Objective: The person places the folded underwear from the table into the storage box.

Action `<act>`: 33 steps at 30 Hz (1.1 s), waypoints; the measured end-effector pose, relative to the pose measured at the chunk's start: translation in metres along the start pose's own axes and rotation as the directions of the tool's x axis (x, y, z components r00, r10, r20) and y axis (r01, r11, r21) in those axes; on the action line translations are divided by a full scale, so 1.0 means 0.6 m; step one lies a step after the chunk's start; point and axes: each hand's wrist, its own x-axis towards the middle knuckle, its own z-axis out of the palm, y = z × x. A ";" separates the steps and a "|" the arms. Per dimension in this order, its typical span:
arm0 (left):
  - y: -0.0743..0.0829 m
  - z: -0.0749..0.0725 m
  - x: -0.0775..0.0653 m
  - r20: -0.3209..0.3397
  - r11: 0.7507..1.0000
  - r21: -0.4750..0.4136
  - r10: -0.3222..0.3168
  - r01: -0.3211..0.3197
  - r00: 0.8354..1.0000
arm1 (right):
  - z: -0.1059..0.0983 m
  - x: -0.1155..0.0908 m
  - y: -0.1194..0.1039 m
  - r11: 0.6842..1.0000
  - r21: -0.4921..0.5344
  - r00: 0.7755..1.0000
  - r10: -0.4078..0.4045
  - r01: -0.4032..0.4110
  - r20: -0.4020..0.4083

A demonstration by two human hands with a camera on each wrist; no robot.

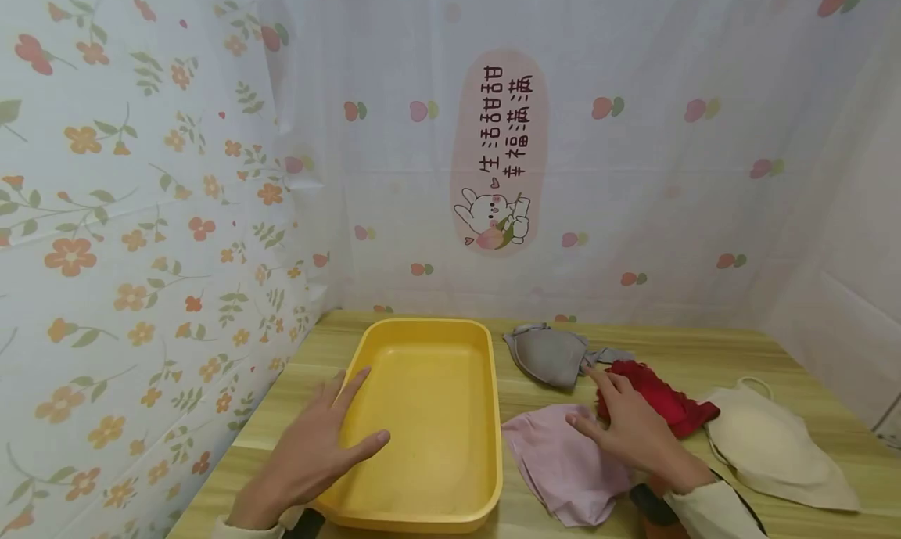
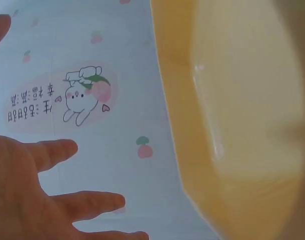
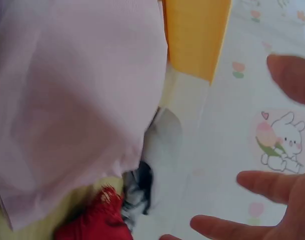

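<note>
My left hand (image 1: 310, 449) hovers over the left side of a yellow rectangular tray (image 1: 429, 422), fingers spread and holding nothing. Palm and spread fingers of the left hand (image 2: 22, 190) also show in the left wrist view. Over a crumpled pink cloth garment (image 1: 552, 457) and a red lacy garment (image 1: 662, 398) is my right hand (image 1: 637, 433), its fingers extended and grasping nothing. The right wrist view has the right hand (image 3: 292, 215) apart from the pink garment (image 3: 77, 95). Beyond it lies a grey bra (image 1: 549, 355).
A cream padded garment with a thin strap (image 1: 770, 445) lies at the right of the wood-grain table (image 1: 704, 343). Printed white curtains (image 1: 394, 77) hang behind the table and at its left. The tray's walls rise along its edges.
</note>
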 end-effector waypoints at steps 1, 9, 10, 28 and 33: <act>-0.003 -0.002 -0.003 0.015 1.000 -0.026 -0.013 0.014 1.000 | 0.001 0.001 0.002 1.000 0.018 1.000 0.003 -0.003 0.015; -0.026 -0.004 -0.020 0.067 0.966 -0.241 -0.081 0.095 0.994 | 0.006 0.012 0.013 0.989 0.149 0.994 0.004 -0.020 0.106; -0.029 -0.002 -0.023 0.061 0.959 -0.267 -0.081 0.094 0.995 | 0.008 0.013 0.014 0.987 0.156 0.993 0.007 -0.025 0.118; -0.061 0.031 -0.046 0.158 0.922 -0.359 -0.095 0.147 0.983 | 0.046 0.019 0.001 0.989 0.082 0.967 0.100 -0.122 0.235; -0.069 0.042 -0.048 0.116 0.930 -0.363 -0.013 0.054 0.993 | 0.050 0.023 -0.001 0.985 0.066 0.963 0.138 -0.157 0.232</act>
